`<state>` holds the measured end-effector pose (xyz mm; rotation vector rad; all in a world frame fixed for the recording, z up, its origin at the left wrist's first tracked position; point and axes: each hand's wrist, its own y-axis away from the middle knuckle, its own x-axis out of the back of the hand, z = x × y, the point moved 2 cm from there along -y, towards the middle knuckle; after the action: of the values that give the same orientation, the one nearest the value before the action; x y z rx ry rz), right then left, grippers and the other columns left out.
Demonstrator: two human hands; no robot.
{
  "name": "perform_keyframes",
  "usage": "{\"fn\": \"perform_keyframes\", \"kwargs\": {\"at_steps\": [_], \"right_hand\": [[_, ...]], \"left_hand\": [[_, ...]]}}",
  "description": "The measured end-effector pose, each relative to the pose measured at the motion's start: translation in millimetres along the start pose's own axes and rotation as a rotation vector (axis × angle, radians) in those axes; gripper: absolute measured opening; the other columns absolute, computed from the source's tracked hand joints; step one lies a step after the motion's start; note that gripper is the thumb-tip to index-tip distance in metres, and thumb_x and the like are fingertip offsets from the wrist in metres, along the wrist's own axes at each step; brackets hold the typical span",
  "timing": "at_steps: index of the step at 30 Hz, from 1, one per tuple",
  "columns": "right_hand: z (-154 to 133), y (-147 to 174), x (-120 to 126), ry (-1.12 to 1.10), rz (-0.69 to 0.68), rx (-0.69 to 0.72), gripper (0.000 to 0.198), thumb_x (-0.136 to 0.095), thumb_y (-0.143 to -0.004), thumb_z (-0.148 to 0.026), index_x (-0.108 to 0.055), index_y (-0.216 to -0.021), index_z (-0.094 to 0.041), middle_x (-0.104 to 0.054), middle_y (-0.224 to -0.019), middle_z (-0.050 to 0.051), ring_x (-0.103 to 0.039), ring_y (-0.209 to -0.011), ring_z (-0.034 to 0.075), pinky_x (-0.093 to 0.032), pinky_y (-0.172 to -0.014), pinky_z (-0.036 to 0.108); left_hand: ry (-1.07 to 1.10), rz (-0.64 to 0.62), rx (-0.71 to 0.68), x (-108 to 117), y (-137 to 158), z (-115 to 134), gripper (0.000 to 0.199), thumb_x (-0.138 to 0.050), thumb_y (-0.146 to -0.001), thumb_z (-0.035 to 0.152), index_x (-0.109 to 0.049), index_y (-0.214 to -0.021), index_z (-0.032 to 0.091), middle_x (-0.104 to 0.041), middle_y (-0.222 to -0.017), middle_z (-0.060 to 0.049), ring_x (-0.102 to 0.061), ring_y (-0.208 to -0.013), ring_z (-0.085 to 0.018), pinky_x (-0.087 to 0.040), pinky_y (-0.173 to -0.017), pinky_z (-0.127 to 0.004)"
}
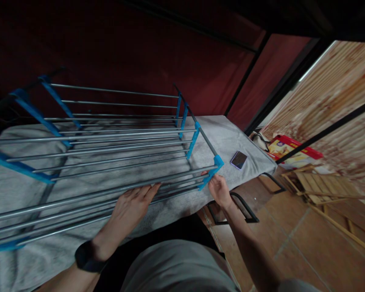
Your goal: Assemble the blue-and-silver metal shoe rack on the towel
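Note:
A rack (133, 144) of grey metal rods joined by blue plastic brackets lies across the grey cloth in front of me. My left hand (133, 205) rests over the front rods with its fingers stretched out along them, and a dark watch (89, 257) is on that wrist. At the rack's near right corner, my right hand (219, 190) closes around a blue bracket (211, 175). Part of its fingers is hidden behind the bracket and the rods.
A phone (238, 160) lies on the grey cloth (221, 129) right of the rack. Black metal bars (245, 209) stand beside the bed-like surface. Farther right are a red and yellow box (292, 150) and a folded wooden piece (325, 184) on the tiled floor. A dark red wall rises behind.

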<state>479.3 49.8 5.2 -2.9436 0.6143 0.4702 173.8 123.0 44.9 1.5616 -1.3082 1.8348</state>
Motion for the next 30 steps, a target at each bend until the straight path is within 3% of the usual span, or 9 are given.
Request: {"fn": "perform_keyframes", "kwargs": {"at_steps": [24, 27, 30], "right_hand": [[12.9, 3.2, -0.6, -0.011, -0.021, 0.035, 0.032, -0.053, -0.083, -0.056, -0.066, -0.088, -0.027, -0.068, -0.099, 0.003, -0.059, -0.113, 0.026, -0.048, -0.098, 0.040], [9.0, 4.0, -3.2, -0.002, 0.002, 0.023, 0.034, -0.051, -0.083, -0.058, -0.067, -0.085, -0.027, -0.069, -0.097, 0.004, -0.059, -0.113, 0.026, -0.048, -0.099, 0.040], [4.6, 4.2, -2.5, -0.037, 0.044, 0.036, 0.036, -0.049, -0.084, -0.058, -0.068, -0.087, -0.027, -0.071, -0.097, 0.004, -0.061, -0.112, 0.025, -0.049, -0.098, 0.039]], "left_hand": [[0.003, -0.018, -0.021, 0.8, -1.5, 0.0, 0.057, -0.045, -0.084, -0.002, -0.056, -0.136, 0.020, -0.072, -0.104, -0.006, -0.067, -0.081, -0.022, -0.048, -0.070, -0.035], [-0.015, -0.014, -0.007, 4.5, -0.8, 4.3, 0.060, -0.048, -0.086, 0.000, -0.051, -0.142, 0.021, -0.071, -0.114, -0.008, -0.067, -0.090, -0.024, -0.048, -0.077, -0.038], [0.002, 0.059, -0.082, 9.4, 9.8, 13.6, 0.064, -0.049, -0.087, 0.000, -0.045, -0.146, 0.025, -0.065, -0.129, -0.009, -0.062, -0.113, -0.027, -0.045, -0.095, -0.042]]}}
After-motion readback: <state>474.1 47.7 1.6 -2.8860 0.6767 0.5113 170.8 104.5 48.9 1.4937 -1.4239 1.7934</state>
